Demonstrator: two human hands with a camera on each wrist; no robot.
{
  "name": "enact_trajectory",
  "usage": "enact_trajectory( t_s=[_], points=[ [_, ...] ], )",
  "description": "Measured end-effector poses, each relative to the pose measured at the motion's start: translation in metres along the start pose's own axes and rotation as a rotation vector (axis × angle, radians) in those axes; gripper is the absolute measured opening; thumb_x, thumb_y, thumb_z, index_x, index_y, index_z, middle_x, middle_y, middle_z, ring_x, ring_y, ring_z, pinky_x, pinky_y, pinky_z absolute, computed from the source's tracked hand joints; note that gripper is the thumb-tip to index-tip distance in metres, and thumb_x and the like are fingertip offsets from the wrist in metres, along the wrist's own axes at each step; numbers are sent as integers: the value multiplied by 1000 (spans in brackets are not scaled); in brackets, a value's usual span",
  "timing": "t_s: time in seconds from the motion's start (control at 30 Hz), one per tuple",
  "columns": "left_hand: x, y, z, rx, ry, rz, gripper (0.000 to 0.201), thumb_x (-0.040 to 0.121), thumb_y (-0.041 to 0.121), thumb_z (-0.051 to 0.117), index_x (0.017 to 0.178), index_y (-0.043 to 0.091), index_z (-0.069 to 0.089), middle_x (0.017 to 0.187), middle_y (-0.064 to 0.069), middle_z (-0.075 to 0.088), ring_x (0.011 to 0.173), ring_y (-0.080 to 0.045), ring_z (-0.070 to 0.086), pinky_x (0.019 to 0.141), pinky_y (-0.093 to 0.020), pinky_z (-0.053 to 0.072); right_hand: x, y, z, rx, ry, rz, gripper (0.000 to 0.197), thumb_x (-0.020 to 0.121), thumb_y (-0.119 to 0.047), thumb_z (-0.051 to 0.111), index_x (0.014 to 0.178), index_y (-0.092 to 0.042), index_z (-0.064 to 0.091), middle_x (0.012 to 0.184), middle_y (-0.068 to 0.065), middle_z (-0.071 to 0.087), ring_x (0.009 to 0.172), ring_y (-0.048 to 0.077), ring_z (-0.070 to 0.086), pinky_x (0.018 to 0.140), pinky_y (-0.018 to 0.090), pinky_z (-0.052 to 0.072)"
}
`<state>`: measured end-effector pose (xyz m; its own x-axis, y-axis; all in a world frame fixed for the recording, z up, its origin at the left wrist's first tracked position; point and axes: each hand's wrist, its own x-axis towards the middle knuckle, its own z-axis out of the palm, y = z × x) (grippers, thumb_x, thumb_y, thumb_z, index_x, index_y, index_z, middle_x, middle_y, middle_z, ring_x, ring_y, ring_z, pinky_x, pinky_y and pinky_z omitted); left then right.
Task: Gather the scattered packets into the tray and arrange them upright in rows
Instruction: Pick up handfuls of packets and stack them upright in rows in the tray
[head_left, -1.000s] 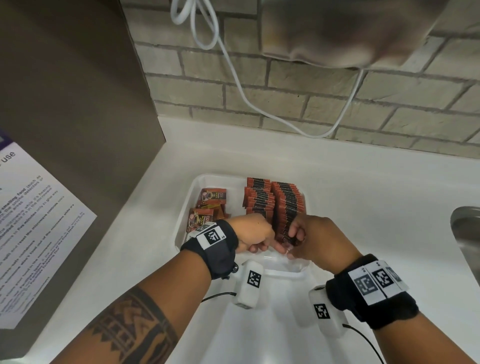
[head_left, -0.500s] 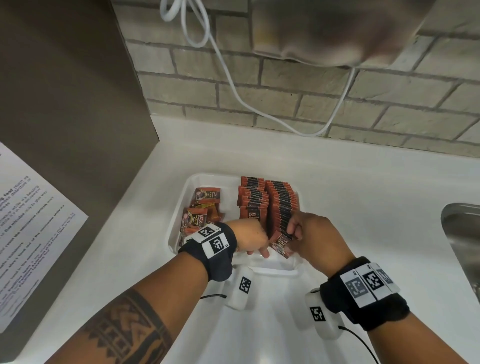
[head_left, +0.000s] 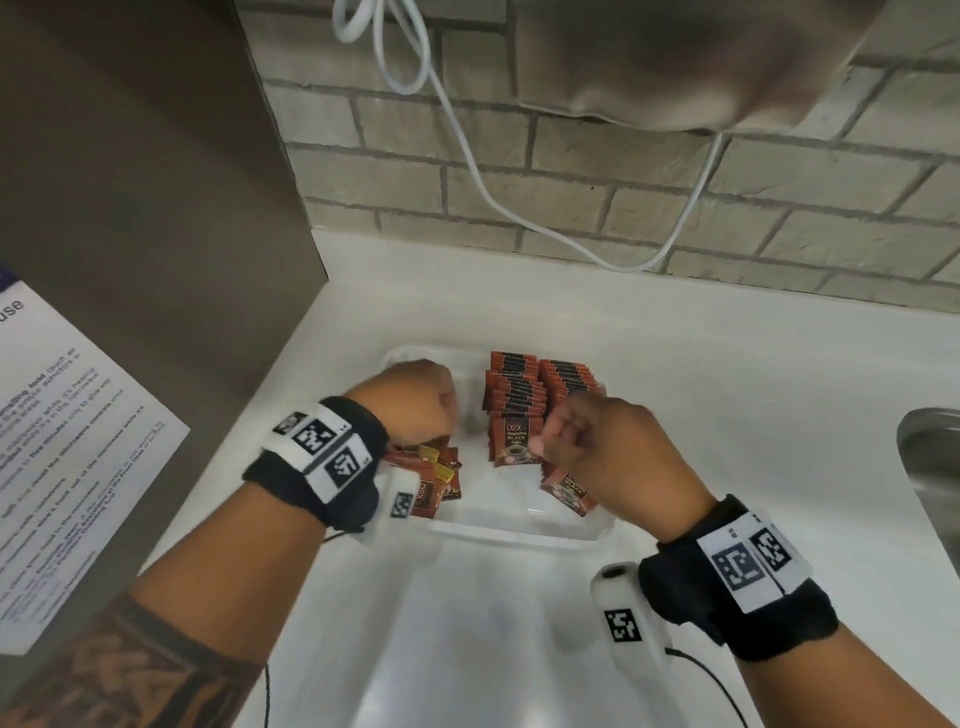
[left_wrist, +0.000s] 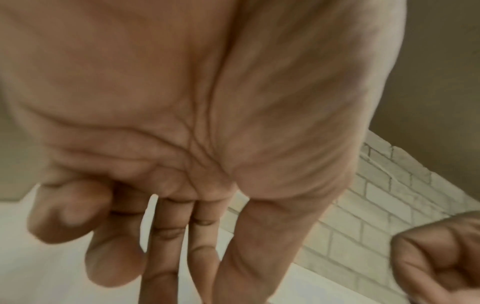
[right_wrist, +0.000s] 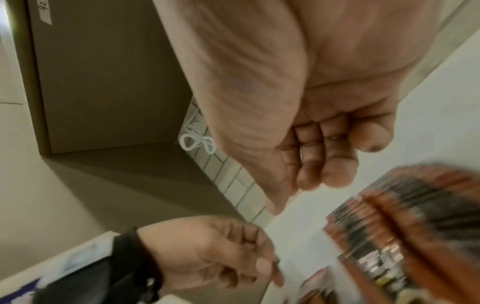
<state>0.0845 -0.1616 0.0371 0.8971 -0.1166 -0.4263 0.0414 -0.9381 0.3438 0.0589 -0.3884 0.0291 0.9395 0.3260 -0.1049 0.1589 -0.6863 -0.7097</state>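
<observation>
Packets (head_left: 514, 441) are looking light, flimsy, slick — we are favouring top-edge pinches — our right hand (head_left: 597, 452) hanging curled, empty; of our left hand (head_left: 410, 405) we cannot tell.

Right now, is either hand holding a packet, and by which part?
No. Both wrist views show empty palms: the left hand near the loose packets, the right hand curled beside the upright rows.

Right hand (right_wrist: 298, 92), fingers (right_wrist: 337, 170) curled, blurred packets (right_wrist: 405, 236) in rows, left hand (right_wrist: 207, 255) nearby
</observation>
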Motion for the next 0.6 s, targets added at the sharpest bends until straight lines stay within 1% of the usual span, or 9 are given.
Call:
enact_trajectory(
  t_s=[0.03,0.1,0.17,0.23,0.3,0.4,0.47,0.53,0.6],
  points=[
    [-2,-8,-6,26,20,-28,20,94,14,59,111,10,68,109,-7,69,97,-23,63,76,-30,51,1,-9,9,1,-64,5,11,87,-31,74,83,-26,65,77,-9,67,67,-1,63,58,14,46],
    [-2,-26,-10,94,9,-84,32,93,12,60,124,13,62,121,-6,65,107,-25,61,87,-32,51,10,-25,30,-19,-205,27,15,87,-39,74,93,-28,66,89,-10,67,80,2,62,65,14,44],
    [0,-39,-6,145,-42,-101,46,91,11,58,136,21,55,130,-5,61,111,-25,59,93,-35,52,22,-40,49,-43,-333,42,27,89,-39,71,108,-21,65,102,-4,68,93,11,64,75,21,49],
    [-1,-46,1,179,-92,-80,53,92,13,56,141,30,49,131,-5,62,113,-26,57,97,-40,52,34,-52,64,-133,-405,31,36,92,-35,67,119,-12,62,113,4,67,105,21,63,88,30,51],
    [-3,-50,8,202,-125,-57,62,93,15,56,149,37,39,135,-4,59,121,-28,50,101,-43,49,44,-59,78,-207,-407,36,42,93,-33,65,127,-9,57,120,7,64,111,25,61,88,29,49],
    [-6,-52,14,221,-130,-27,74,91,12,63,153,37,32,138,-2,58,128,-28,46,95,-36,45,55,-60,95,-265,-378,59,55,88,-37,69,132,-11,51,123,7,62,115,26,58,95,34,50],
    [-5,-55,16,221,-122,-21,74,89,12,67,152,34,34,136,-2,59,127,-28,48,92,-34,44,58,-61,102,-273,-386,25,50,88,-35,71,130,-14,55,121,5,66,110,24,61,94,32,50],
    [-4,-58,17,221,-121,-11,71,87,12,67,149,31,38,133,-3,60,125,-28,47,95,-36,45,60,-62,106,-250,-395,10,42,88,-31,73,125,-16,60,118,3,69,104,21,65,88,28,51],
    [-4,-61,16,222,-129,-10,65,85,11,71,142,29,45,129,-4,61,122,-27,49,97,-39,49,61,-60,109,-238,-384,32,34,86,-27,74,116,-13,65,111,4,70,100,21,66,84,27,51]
  ],
)
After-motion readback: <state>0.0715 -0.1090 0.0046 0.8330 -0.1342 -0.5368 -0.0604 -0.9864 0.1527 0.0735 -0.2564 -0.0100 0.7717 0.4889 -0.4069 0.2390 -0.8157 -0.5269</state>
